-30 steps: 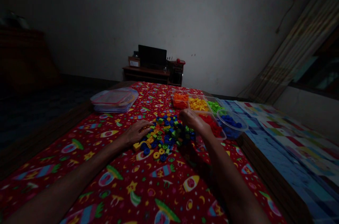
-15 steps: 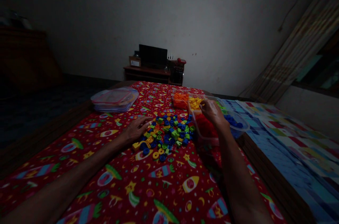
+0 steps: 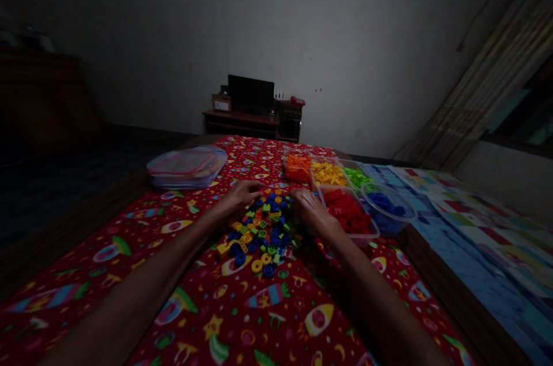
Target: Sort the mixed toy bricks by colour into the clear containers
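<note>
In the head view, the left hand [image 3: 247, 193] and right hand [image 3: 306, 206] are curling over 1 block pile [image 3: 275, 233] on the red cloth [image 3: 242, 320]; whether they're grasping any, I cannot tell. 5 tubs [image 3: 366, 236] are standing right, 1 lid stack [image 3: 188, 167] left.

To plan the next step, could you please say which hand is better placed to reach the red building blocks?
Probably the right hand: it is right beside the red building blocks, whereas the left hand is across the mixed block pile.
</note>
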Available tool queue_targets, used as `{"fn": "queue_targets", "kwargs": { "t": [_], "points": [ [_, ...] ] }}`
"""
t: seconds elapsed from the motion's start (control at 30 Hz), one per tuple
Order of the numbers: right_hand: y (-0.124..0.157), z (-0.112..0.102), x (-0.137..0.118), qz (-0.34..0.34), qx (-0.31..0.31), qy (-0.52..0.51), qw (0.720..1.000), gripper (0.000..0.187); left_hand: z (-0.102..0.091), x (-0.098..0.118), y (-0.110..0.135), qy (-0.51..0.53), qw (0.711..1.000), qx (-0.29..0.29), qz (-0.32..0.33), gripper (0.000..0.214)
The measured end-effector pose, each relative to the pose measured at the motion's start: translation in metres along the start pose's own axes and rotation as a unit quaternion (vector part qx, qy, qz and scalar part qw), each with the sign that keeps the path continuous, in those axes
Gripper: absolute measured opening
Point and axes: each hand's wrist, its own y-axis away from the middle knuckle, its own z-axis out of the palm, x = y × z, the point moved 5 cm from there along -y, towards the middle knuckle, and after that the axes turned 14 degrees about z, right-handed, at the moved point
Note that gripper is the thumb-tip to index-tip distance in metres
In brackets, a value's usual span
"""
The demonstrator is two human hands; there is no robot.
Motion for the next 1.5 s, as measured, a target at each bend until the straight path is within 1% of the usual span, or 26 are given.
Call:
{"fn": "queue_targets", "kwargs": {
  "t": [0.07, 0.1, 0.2, 0.27, 0.33, 0.47, 0.6, 0.67, 0.77, 0.87, 0.93, 1.0, 1.1, 1.2, 1.27, 1.33, 1.4, 1.43, 1.5],
  "points": [
    [-0.002, -0.004, 0.01, 0.038, -0.003, 0.028, 0.999, 0.031, -0.01, 0.002, 0.002, 0.052, 0.998, 0.042, -0.004, 0.053],
    [-0.003, -0.004, 0.013, 0.049, -0.019, 0.046, 0.998, 0.03, -0.014, 0.003, 0.002, 0.082, 0.995, 0.052, -0.002, 0.056],
    [-0.006, -0.003, 0.017, 0.056, -0.073, 0.081, 0.993, 0.027, -0.016, 0.008, 0.004, 0.135, 0.99, 0.038, 0.013, 0.059],
    [-0.007, 0.0, 0.016, 0.052, -0.086, 0.088, 0.991, 0.027, -0.013, 0.014, 0.004, 0.127, 0.991, 0.027, 0.03, 0.058],
    [-0.007, 0.004, 0.016, 0.046, -0.074, 0.09, 0.992, 0.025, -0.009, 0.02, 0.004, 0.104, 0.993, 0.018, 0.051, 0.055],
    [-0.003, 0.016, 0.013, 0.034, -0.013, 0.091, 0.995, 0.026, -0.002, 0.033, 0.001, 0.077, 0.994, 0.004, 0.083, 0.052],
    [-0.002, 0.023, 0.011, 0.038, 0.022, 0.067, 0.997, 0.029, -0.002, 0.038, -0.001, 0.08, 0.993, 0.007, 0.082, 0.051],
    [-0.004, 0.02, 0.011, 0.051, 0.033, 0.054, 0.997, 0.027, -0.003, 0.04, 0.0, 0.097, 0.993, 0.017, 0.071, 0.051],
    [-0.011, 0.006, 0.011, 0.066, 0.035, 0.011, 0.997, 0.022, -0.005, 0.043, 0.004, 0.163, 0.985, 0.041, 0.041, 0.056],
    [-0.017, -0.011, 0.002, 0.042, 0.035, -0.1, 0.993, 0.021, -0.001, 0.048, 0.006, 0.244, 0.969, 0.049, 0.006, 0.064],
    [-0.016, -0.017, -0.009, 0.003, 0.032, -0.168, 0.985, 0.031, 0.006, 0.052, 0.005, 0.277, 0.96, 0.049, -0.006, 0.065],
    [-0.013, -0.017, -0.019, -0.041, 0.027, -0.188, 0.981, 0.038, 0.012, 0.055, 0.003, 0.278, 0.959, 0.051, -0.006, 0.064],
    [-0.007, -0.017, -0.025, -0.081, 0.032, -0.169, 0.982, 0.034, 0.018, 0.06, 0.0, 0.216, 0.975, 0.045, 0.01, 0.063],
    [-0.007, -0.026, -0.012, -0.061, 0.053, -0.146, 0.986, 0.026, 0.014, 0.065, 0.001, 0.091, 0.994, 0.027, 0.057, 0.054],
    [-0.01, -0.037, 0.005, -0.027, 0.072, -0.121, 0.99, 0.022, 0.009, 0.064, 0.004, -0.002, 0.995, 0.022, 0.1, 0.043],
    [-0.012, -0.051, 0.027, 0.022, 0.105, -0.086, 0.99, 0.023, 0.005, 0.057, 0.008, -0.067, 0.99, 0.017, 0.127, 0.033],
    [-0.012, -0.064, 0.052, 0.085, 0.134, -0.041, 0.986, 0.025, 0.006, 0.044, 0.01, -0.097, 0.987, 0.004, 0.131, 0.028],
    [-0.012, -0.068, 0.064, 0.119, 0.134, -0.018, 0.984, 0.025, 0.008, 0.038, 0.01, -0.105, 0.986, -0.004, 0.129, 0.027],
    [-0.009, -0.07, 0.084, 0.182, 0.099, 0.027, 0.978, 0.023, 0.015, 0.029, 0.01, -0.102, 0.985, -0.028, 0.134, 0.027]
  ]
}}
